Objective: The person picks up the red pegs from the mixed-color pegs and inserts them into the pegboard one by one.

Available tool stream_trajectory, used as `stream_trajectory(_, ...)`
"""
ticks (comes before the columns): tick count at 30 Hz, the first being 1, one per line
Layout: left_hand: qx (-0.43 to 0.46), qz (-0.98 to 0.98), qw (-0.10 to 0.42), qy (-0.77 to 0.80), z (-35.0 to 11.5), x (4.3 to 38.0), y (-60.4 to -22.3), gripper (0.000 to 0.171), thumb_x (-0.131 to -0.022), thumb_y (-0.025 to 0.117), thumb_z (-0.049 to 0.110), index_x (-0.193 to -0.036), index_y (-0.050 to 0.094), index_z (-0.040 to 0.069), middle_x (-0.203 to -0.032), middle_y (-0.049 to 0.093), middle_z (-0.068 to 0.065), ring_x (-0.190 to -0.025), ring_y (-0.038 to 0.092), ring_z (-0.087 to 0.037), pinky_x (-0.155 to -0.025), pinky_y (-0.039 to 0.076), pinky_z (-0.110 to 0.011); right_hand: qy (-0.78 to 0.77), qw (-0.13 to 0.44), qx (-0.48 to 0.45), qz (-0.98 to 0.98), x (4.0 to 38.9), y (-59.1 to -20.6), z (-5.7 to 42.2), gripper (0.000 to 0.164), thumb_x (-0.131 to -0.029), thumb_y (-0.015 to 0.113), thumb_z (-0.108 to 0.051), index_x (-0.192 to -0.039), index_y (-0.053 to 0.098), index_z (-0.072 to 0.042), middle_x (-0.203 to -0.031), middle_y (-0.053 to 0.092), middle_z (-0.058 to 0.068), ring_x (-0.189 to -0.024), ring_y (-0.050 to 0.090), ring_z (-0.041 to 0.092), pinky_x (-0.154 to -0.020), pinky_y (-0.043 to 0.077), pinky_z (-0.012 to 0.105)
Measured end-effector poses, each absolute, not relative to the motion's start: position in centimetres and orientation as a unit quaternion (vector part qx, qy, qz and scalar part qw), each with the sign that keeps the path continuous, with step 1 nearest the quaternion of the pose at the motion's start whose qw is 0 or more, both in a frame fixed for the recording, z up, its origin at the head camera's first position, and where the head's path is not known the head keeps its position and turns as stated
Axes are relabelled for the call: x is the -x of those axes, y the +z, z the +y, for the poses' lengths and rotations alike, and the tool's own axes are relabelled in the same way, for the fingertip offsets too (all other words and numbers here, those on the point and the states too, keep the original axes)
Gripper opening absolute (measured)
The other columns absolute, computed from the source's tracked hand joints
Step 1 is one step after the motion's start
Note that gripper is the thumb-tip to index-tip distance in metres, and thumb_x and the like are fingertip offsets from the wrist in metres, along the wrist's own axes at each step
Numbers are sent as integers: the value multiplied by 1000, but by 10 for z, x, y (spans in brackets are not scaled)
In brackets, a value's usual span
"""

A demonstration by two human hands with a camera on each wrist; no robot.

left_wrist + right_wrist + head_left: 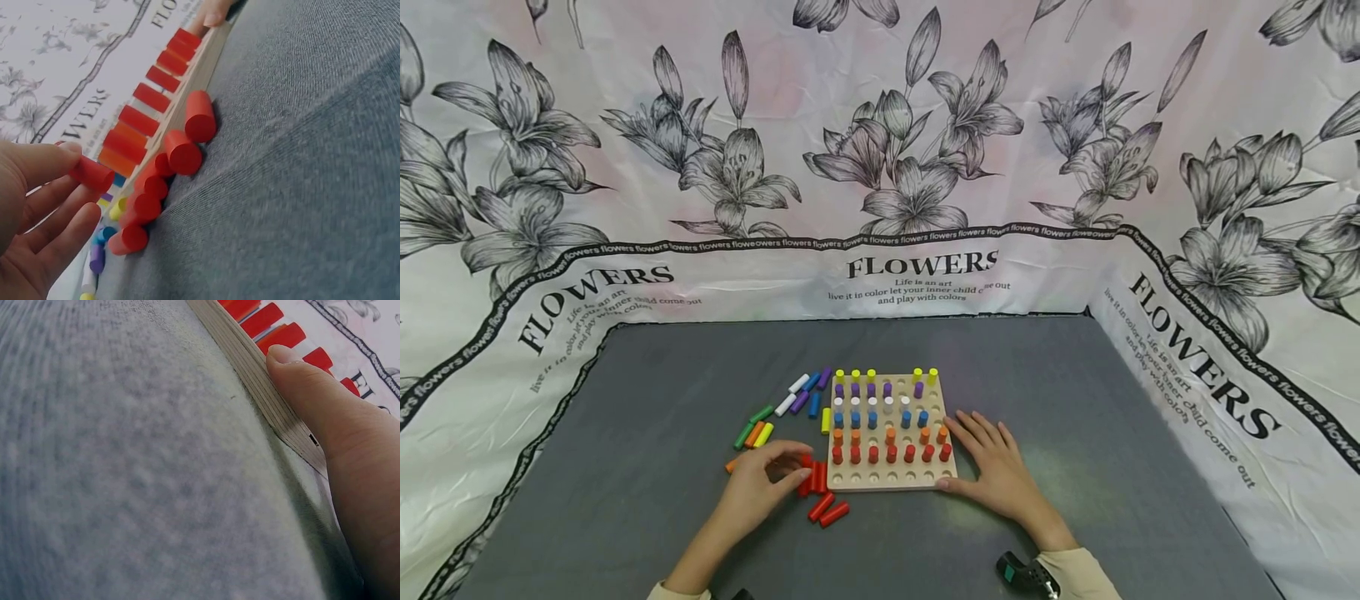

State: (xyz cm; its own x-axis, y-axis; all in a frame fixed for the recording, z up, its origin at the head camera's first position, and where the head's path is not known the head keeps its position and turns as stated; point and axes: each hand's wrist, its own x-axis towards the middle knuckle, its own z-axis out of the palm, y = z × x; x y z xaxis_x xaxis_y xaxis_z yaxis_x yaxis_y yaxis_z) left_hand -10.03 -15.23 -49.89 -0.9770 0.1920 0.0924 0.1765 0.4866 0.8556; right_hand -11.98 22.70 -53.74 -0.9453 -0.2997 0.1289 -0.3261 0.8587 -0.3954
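Grey counter (1075, 400) walled on three sides by floral cloth (835, 67)

Black line-drawn lilies (917, 193) cover the pale, pink-tinged cloth above a dark band (850, 242) and "FLOWERS" lettering (922, 264).

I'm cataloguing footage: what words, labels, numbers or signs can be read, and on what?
"FLOWERS": floral cloth, three times
"Life is an art live it in color let your inner child come out and play with colors": cloth, smaller
"flowers", repeated: black border
Mark on wooden board: too small to read

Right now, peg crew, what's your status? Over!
Left fingers pinch red peg. Right fingers at right edge of pegboard. Loose red pegs beside its left edge.
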Motion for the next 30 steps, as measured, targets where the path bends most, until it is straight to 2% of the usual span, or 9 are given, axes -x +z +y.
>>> stream_trajectory(5,-116,859,6,498,-146,100,-499,28,-82,79,8,-109,72,12,-99,74,0,-83,67,-5,-72,57,-20,208,34,-161,-964,120,-538,227,95,-76,70,-69,-155,33,-31,-161,34,7,-150,26,36,-117,11,67)
stream_trajectory(9,-118,858,6,500,-141,100,-499,26,-82,79,9,-106,72,16,-98,73,1,-80,67,-3,-70,57,-20,210,38,-162,-964,120,-538,227,95,-76,70,-68,-155,33,-31,-161,35,7,-150,27,36,-117,11,67)
stream_trajectory(16,-151,846,1,511,-136,101,-504,25,-83,79,10,-106,71,15,-101,74,-8,-80,68,-4,-70,58,-21,206,36,-162,-964,119,-538,227,95,-76,70,-68,-155,33,-31,-161,35,7,-150,27,36,-117,11,66)
stream_trajectory(25,-171,837,-6,520,-129,102,-506,25,-83,79,8,-106,71,10,-100,75,-4,-78,70,-3,-71,59,-21,209,33,-163,-964,119,-538,226,95,-76,70,-68,-155,33,-31,-162,34,7,-150,26,36,-117,10,66)
stream_trajectory(30,-169,837,0,521,-125,102,-504,25,-83,78,8,-106,72,15,-99,75,-2,-76,70,-3,-70,58,-20,209,36,-164,-963,120,-537,226,95,-75,71,-68,-155,33,-30,-161,35,7,-150,26,36,-117,11,67)
